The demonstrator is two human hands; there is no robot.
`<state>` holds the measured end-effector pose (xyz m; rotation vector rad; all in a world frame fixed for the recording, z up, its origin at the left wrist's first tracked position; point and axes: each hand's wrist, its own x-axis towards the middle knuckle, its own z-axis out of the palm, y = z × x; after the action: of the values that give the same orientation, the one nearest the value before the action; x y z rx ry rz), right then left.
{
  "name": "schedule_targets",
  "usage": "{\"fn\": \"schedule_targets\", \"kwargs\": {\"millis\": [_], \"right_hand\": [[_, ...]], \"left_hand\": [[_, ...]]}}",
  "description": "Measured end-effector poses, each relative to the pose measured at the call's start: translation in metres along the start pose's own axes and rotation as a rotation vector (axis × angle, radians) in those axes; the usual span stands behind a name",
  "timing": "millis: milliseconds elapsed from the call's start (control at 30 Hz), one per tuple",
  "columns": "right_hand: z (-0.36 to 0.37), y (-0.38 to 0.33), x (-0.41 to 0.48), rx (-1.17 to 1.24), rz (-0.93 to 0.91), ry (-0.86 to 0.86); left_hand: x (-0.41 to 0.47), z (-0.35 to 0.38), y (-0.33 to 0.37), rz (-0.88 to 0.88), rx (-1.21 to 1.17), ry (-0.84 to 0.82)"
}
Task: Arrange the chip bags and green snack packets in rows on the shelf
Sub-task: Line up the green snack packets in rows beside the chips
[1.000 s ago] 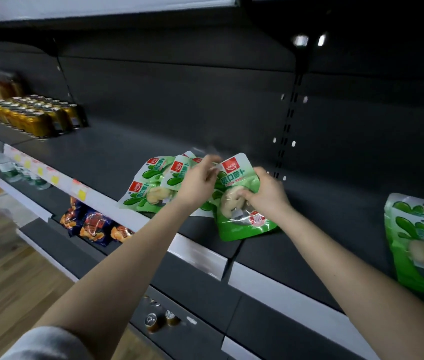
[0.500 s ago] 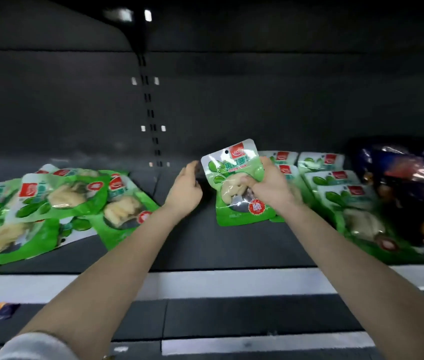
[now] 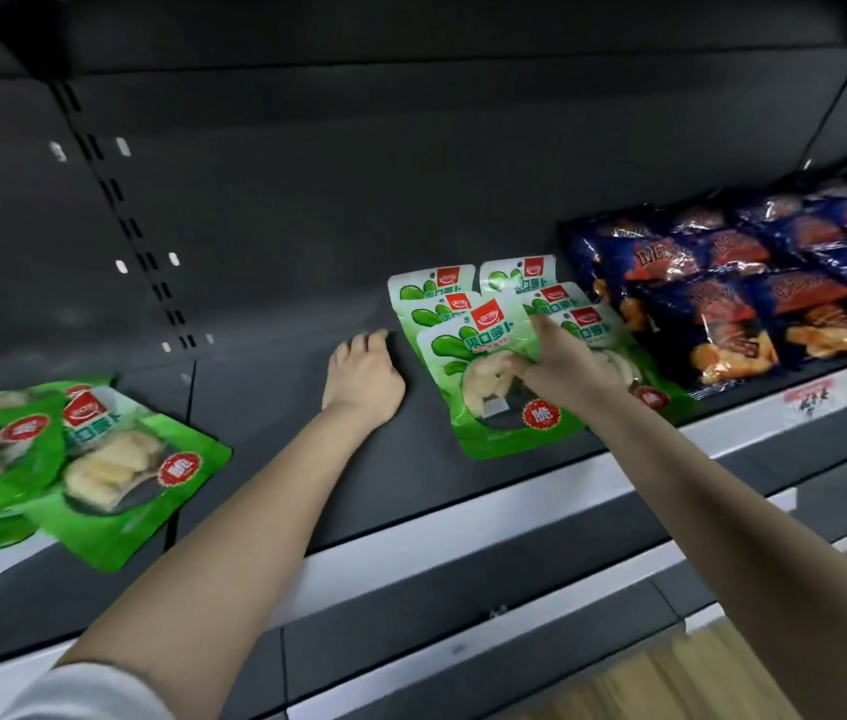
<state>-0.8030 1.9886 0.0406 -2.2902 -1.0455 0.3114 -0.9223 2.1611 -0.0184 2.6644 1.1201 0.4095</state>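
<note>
My right hand pinches a green snack packet that lies at the front of a row of green packets on the dark shelf. A second row of green packets lies just right of it, partly under my hand. My left hand rests with relaxed fingers on the bare shelf, just left of the held packet, holding nothing. Blue chip bags lie in rows at the right. A loose heap of green packets lies at the left.
The shelf's white price rail runs along its front edge. A slotted upright stands in the back panel at the left. Bare shelf lies between the left heap and my left hand. A wooden floor shows below.
My right hand has carried the green packet to the right and set it down at the front of the row. My left hand let go of it and now rests on the shelf.
</note>
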Motion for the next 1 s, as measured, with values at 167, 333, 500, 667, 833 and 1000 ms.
{"fn": "schedule_targets", "kwargs": {"millis": [167, 333, 500, 667, 833, 1000], "right_hand": [[0.017, -0.004, -0.001, -0.216, -0.016, 0.087], [0.030, -0.011, -0.004, -0.301, -0.135, 0.082], [0.052, -0.018, 0.006, -0.534, -0.270, -0.034], [0.066, -0.013, 0.013, -0.525, -0.215, -0.136], [0.066, -0.011, 0.017, -0.507, -0.213, -0.145], [0.068, -0.010, 0.021, -0.487, -0.197, -0.132]], "left_hand": [[-0.002, -0.001, 0.001, -0.001, 0.000, -0.007], [-0.001, 0.001, 0.000, 0.004, -0.021, -0.007], [-0.003, -0.003, 0.002, -0.007, -0.035, -0.006], [-0.003, -0.002, 0.002, -0.011, -0.033, -0.002], [-0.003, -0.001, 0.001, -0.003, -0.025, -0.004], [-0.003, 0.000, 0.001, -0.001, -0.017, 0.005]]}}
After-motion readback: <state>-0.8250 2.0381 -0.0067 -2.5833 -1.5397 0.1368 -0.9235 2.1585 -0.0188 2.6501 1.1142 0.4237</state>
